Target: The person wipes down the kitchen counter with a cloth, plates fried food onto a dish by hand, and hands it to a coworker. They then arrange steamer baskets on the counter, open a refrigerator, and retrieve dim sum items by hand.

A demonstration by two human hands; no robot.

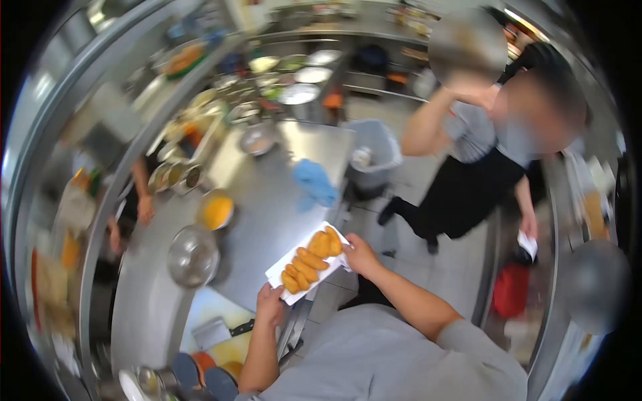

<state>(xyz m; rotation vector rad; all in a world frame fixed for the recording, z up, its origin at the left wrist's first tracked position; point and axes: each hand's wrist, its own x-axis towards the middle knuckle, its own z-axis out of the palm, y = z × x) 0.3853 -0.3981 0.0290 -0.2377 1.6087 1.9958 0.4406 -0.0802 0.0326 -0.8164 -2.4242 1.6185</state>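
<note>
— What is the surface (267,200) made of?
— Brushed steel with a dull sheen is seen; a soft blue cloth (314,182) lies at twelve o'clock of the tray.
— And the tray (279,273) itself?
— Matt white, perhaps paper; golden, rough-crusted fried pieces (309,260) are carried on it. A glossy metal bowl (192,255) is seen at nine o'clock.

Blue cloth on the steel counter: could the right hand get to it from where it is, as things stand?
Probably yes. The blue cloth lies in the open on the steel counter, with bare steel around it. But the right hand is holding one end of the white plate of fried pieces, so it isn't free.
</note>
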